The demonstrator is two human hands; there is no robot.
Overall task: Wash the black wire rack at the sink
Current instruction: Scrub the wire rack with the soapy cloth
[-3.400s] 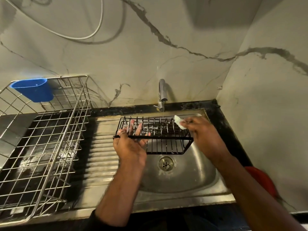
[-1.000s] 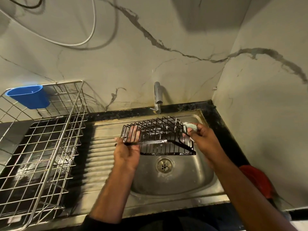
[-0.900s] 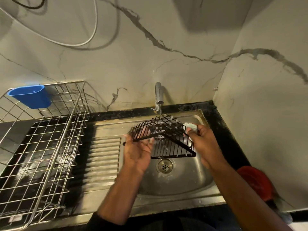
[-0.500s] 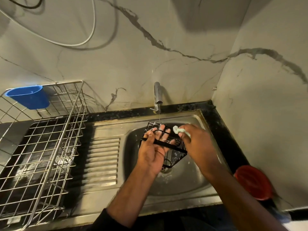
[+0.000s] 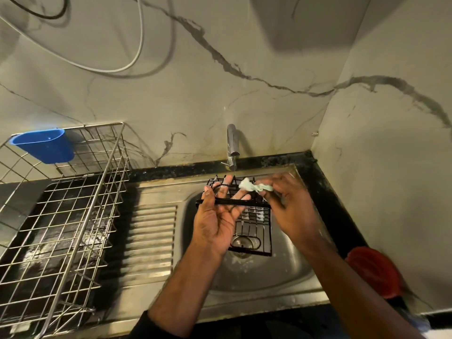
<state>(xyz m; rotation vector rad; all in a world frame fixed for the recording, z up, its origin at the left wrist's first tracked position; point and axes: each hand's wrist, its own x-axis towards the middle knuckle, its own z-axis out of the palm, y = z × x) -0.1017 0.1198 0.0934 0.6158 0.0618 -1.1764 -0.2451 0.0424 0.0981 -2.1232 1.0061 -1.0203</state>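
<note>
Item: black wire rack [image 5: 254,226], over the sink [image 5: 288,270]; my left hand [image 5: 217,216] grips its bar. Right hand [image 5: 291,211], blurred, apparently pinches a pale cloth [image 5: 252,187] at the rack's top.

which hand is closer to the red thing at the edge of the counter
Right. The right hand is over the sink on the red thing's side; the left hand is farther, holding the black wire rack.

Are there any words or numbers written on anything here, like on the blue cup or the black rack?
None: no words, numbers or signs can be read anywhere.
Blue cup: plain, no writing shows.
Black wire rack, held in the left hand: bare wire, no label.
Pale scrubber in the right hand: no print.
Tap and sink: no brand mark shows.
</note>
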